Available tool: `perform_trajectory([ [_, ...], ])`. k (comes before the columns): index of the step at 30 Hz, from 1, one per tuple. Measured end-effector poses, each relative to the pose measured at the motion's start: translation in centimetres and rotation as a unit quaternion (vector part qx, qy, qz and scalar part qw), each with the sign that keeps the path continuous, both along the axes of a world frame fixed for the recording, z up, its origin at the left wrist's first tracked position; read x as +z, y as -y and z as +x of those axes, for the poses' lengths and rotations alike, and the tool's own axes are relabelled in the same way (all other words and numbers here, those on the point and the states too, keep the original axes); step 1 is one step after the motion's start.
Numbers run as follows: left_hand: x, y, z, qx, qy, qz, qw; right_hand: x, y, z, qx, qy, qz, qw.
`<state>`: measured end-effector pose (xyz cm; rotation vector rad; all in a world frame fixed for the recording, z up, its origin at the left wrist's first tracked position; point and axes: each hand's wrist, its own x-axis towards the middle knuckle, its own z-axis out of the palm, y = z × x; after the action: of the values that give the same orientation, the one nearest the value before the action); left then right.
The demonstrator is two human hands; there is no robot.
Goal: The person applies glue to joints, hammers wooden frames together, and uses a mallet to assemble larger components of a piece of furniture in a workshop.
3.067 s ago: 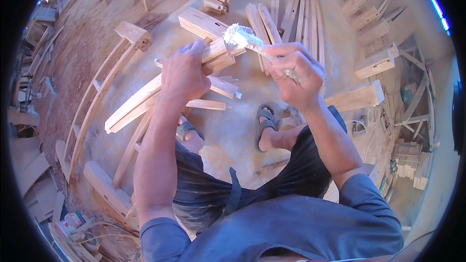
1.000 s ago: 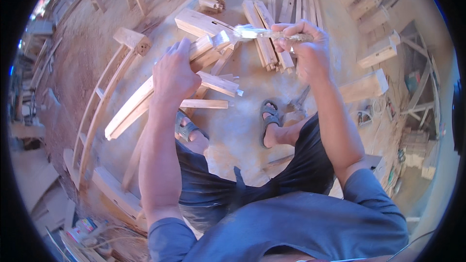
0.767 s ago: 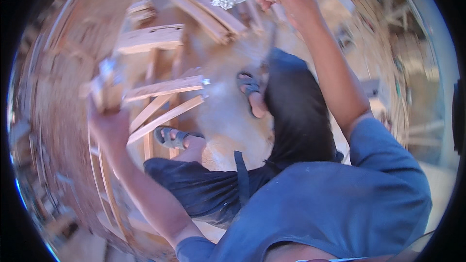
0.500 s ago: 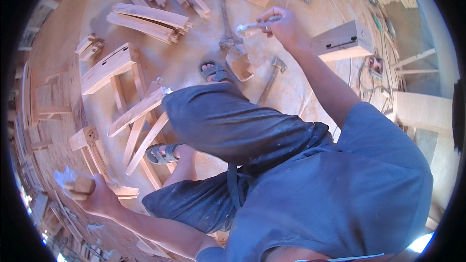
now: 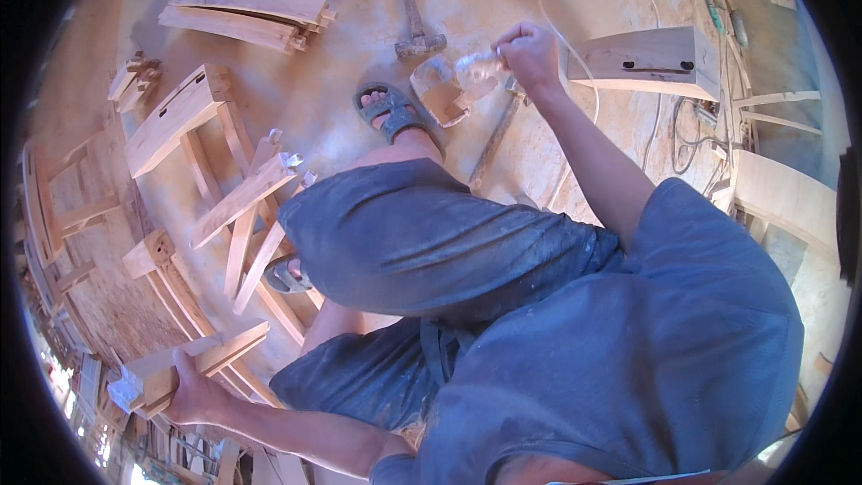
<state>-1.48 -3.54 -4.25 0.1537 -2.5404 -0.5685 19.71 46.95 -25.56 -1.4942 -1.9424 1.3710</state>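
Note:
My right hand [image 5: 532, 58] is closed on a brush with whitish, wet-looking bristles [image 5: 478, 70]. The bristles are at the right rim of a cut-open tub [image 5: 437, 94] on the floor; whether they touch it I cannot tell. At the lower left my left hand [image 5: 193, 392] grips short wooden bars [image 5: 220, 350], held together. Their near-left ends carry a shiny white coating [image 5: 126, 389]. Beyond that hand stand crossed wooden pieces [image 5: 247, 202], a few with similar white-coated ends.
A hammer [image 5: 417, 40] lies beyond the tub, and a second long-handled tool [image 5: 494, 144] lies nearer. Curved wooden slats [image 5: 242, 13] are stacked at the far left. A slotted wooden block [image 5: 646, 63] sits at right near cables [image 5: 687, 148]. My sandalled foot [image 5: 391, 112] is beside the tub.
My right hand has lowered the brush toward the tub. My left hand has moved nearer me, and more of the bars' length shows. The whole view has shifted slightly.

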Motion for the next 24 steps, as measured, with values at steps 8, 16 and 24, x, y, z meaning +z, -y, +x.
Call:
perform_trajectory([
  [8, -0.6, -2.9, -1.3, -0.023, 0.007, 0.013, 1.000, -7.6, 5.0, 5.1, 0.108, -0.095, -0.120, 0.982],
  [16, -1.3, -1.7, -2.2, -0.120, -0.019, 0.121, 0.985, -19.9, 2.2, 12.2, -0.160, 0.243, -0.254, 0.923],
  [24, -0.8, 0.7, -3.5, -0.088, -0.033, 0.334, 0.938, -25.6, 2.0, 15.9, 0.084, 0.307, -0.241, 0.917],
])
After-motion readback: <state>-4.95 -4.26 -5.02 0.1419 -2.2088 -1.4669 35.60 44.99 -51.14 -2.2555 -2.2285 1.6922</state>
